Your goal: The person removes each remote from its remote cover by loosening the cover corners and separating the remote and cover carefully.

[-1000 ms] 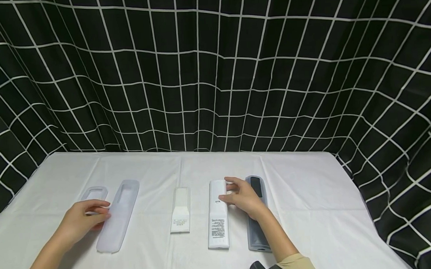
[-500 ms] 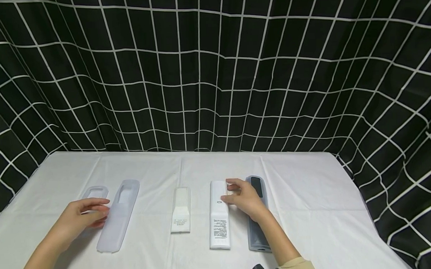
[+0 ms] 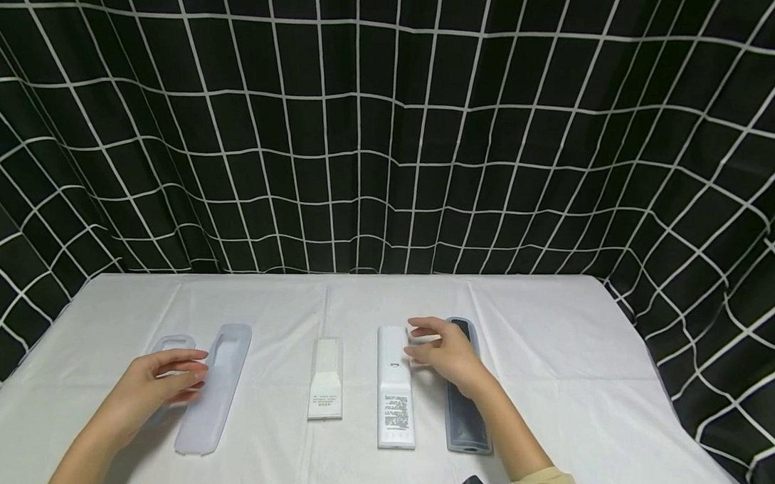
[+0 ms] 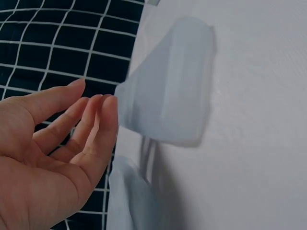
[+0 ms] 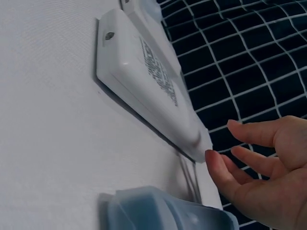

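Observation:
My left hand (image 3: 152, 385) hovers with loosely bent fingers beside a long translucent remote-control cover (image 3: 214, 405), overlapping its edge in the head view. The left wrist view shows nothing held by that hand (image 4: 57, 158). A smaller clear cover (image 3: 175, 341) lies partly hidden behind it. My right hand (image 3: 452, 357) is just right of a white remote control (image 3: 395, 391), which lies back side up with printed text. In the right wrist view, its fingers are apart and hold nothing. Under my right hand and forearm lies a grey-blue cover (image 3: 469, 428) with a dark panel.
A shorter white remote control (image 3: 325, 394) lies mid-table, between the long cover and the larger remote. White cloth (image 3: 273, 459) covers the table. A black curtain with a white grid (image 3: 371, 128) hangs behind and at the sides.
My right hand has come off the white remote, moving slightly right. The remote shifted slightly right earlier, then stayed put. My left hand has moved a little right and up.

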Tool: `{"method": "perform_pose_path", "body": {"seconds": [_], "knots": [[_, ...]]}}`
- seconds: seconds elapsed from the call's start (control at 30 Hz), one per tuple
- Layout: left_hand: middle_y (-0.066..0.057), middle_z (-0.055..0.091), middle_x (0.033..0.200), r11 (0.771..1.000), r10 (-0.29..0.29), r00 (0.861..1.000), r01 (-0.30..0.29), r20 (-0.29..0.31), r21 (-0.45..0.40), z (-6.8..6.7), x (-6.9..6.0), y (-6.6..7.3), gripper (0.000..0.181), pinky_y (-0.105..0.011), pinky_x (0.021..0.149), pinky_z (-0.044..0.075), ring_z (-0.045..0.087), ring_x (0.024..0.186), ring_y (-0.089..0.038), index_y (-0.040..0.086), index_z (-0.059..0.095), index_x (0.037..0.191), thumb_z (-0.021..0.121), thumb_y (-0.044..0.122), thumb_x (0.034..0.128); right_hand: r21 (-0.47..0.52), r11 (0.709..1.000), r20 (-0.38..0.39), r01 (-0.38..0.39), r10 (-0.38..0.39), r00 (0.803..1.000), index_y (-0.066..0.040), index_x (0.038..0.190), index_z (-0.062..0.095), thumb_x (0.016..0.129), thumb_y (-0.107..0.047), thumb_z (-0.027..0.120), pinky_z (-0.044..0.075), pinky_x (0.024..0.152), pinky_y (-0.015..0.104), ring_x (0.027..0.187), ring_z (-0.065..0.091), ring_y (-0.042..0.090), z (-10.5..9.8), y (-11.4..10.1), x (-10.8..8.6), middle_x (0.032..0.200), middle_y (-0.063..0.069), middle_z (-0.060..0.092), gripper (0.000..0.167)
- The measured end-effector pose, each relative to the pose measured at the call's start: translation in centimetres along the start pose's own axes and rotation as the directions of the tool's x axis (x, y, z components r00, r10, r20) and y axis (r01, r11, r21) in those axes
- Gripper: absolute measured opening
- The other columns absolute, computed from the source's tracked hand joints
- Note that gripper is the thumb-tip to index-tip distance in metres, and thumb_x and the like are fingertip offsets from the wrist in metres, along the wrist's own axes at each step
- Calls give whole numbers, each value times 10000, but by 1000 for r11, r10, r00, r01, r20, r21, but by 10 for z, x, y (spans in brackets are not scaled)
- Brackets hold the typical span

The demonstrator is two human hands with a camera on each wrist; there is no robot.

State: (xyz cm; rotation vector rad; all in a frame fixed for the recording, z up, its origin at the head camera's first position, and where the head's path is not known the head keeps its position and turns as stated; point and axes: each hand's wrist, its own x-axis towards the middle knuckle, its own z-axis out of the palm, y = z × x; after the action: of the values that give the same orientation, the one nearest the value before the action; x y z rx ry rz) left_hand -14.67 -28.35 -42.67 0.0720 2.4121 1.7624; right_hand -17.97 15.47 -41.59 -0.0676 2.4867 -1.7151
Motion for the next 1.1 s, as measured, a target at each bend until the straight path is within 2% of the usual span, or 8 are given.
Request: {"method": "perform_pose_path", "body": {"seconds": [0.23, 0.57, 0.77, 1.1], "knots": [[-108, 741, 1077, 999, 27, 1000, -27, 6, -28, 11, 8, 10, 460, -276, 810, 642, 704, 894, -34, -226, 532, 1359, 674, 32, 1006, -4, 1000, 1, 9, -9, 1000, 96, 1445, 551, 956, 0, 685, 632, 906, 458, 1013, 745, 402, -10, 1, -2, 1346, 320, 604, 516], [-101, 731, 1095, 998, 45, 998, -43, 38, -48, 30, 20, 19, 454, -291, 818, 643, 695, 908, -40, -208, 541, 1371, 669, 42, 1015, 8, 999, -32, 35, -34, 999, 94, 1463, 531, 980, 5, 642, 626, 884, 469, 965, 732, 338, -21, 3, -4, 1333, 319, 605, 504], [-90, 716, 1090, 998, 25, 998, -21, 56, -64, 43, 25, 27, 451, -285, 829, 638, 700, 901, -72, -189, 552, 1373, 670, 67, 1021, 14, 999, -45, 38, -38, 998, 98, 1466, 525, 991, 13, 628, 631, 890, 436, 1015, 718, 316, -27, 2, -5, 1326, 318, 608, 494], [-137, 700, 1091, 990, 60, 995, -48, 84, -131, 75, 37, 42, 442, -279, 813, 637, 707, 863, -130, -196, 556, 1360, 666, 53, 1012, 45, 998, -57, 32, -30, 998, 99, 1480, 509, 1024, 28, 582, 630, 882, 348, 1050, 702, 287, -37, 1, -9, 1338, 322, 584, 467]]}}
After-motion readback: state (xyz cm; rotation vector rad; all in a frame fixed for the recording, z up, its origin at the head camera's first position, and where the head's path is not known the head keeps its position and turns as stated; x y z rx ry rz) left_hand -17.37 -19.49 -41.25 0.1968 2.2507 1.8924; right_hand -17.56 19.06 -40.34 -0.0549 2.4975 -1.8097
